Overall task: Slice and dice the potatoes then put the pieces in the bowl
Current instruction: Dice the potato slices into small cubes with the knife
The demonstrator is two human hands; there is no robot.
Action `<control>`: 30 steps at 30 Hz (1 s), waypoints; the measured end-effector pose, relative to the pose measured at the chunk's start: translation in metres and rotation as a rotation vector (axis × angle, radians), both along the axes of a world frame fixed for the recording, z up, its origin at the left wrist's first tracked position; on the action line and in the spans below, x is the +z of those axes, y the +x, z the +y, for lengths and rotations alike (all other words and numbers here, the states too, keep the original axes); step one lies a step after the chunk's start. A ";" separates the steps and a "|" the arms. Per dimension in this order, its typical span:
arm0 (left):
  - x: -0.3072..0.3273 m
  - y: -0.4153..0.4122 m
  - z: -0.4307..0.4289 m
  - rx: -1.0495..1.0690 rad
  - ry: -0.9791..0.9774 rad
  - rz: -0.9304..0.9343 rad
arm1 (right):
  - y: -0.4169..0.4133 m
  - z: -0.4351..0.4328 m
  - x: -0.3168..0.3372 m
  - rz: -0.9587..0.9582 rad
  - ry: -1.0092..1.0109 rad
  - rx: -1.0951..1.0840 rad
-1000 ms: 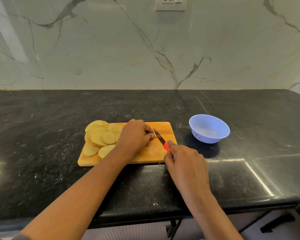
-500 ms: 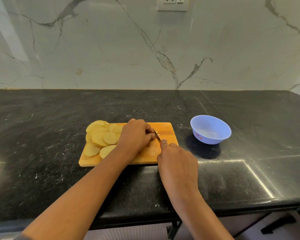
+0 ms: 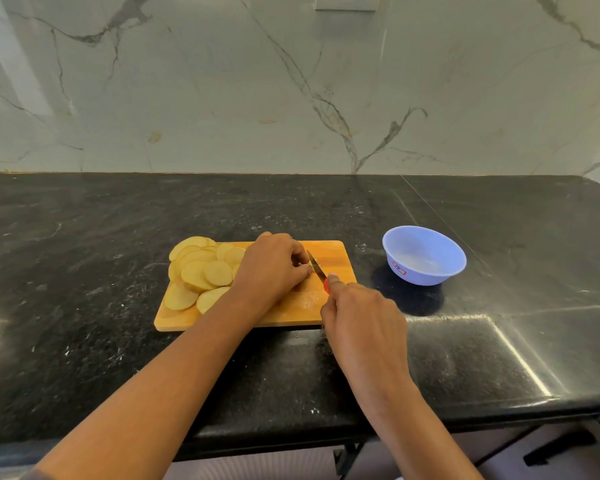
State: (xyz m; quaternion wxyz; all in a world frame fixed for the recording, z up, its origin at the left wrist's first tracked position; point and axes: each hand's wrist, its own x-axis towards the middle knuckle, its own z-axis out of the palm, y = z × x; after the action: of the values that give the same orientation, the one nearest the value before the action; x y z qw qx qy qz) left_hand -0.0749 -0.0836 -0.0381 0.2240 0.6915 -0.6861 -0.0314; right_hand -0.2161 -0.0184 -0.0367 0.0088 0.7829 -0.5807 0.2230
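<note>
On the black stone desk (image 3: 84, 306) the biggest thing is a wooden cutting board (image 3: 329, 254) near the front edge. A light blue bowl (image 3: 426, 275) sits off to its right, apart from the board, and it looks empty from here. The left half of the board is piled with round potato slices (image 3: 201, 271), all overlapping, with a couple hanging off the far-left edge.

The left hand (image 3: 271, 268) is planted mid-board just right of the pile, fingers curled down in a claw. Whatever bit of potato it's got is hidden under the knuckles, so I can't tell what that grip actually has. The right hand (image 3: 361, 313) has its grip wrapped round the red handle of a small knife (image 3: 315, 266), with the blade angled away and tucked right against the left fingertips.

My read is that this is the slicing step, probably the tail end of a potato. There's no dice anywhere and nothing in the bowl, so plenty's left. The next move needs a short downward cut with those left fingertips kept tucked back, since the blade's basically touching them. After that, the slices need stacking for dicing.
</note>
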 end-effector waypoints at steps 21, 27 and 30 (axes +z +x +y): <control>0.000 -0.009 0.000 0.040 -0.015 0.034 | -0.034 -0.027 -0.005 0.155 -0.092 0.015; 0.001 -0.023 -0.015 0.037 -0.003 0.083 | -0.044 -0.033 -0.008 0.095 -0.072 -0.039; 0.002 -0.030 -0.024 0.035 -0.004 0.108 | -0.050 -0.028 -0.012 0.049 -0.067 -0.054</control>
State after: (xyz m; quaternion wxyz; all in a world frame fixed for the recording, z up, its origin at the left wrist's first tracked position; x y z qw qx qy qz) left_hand -0.1048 -0.1075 -0.0357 0.2626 0.7003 -0.6607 -0.0632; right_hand -0.2660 -0.0460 -0.0483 0.0551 0.7713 -0.5937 0.2228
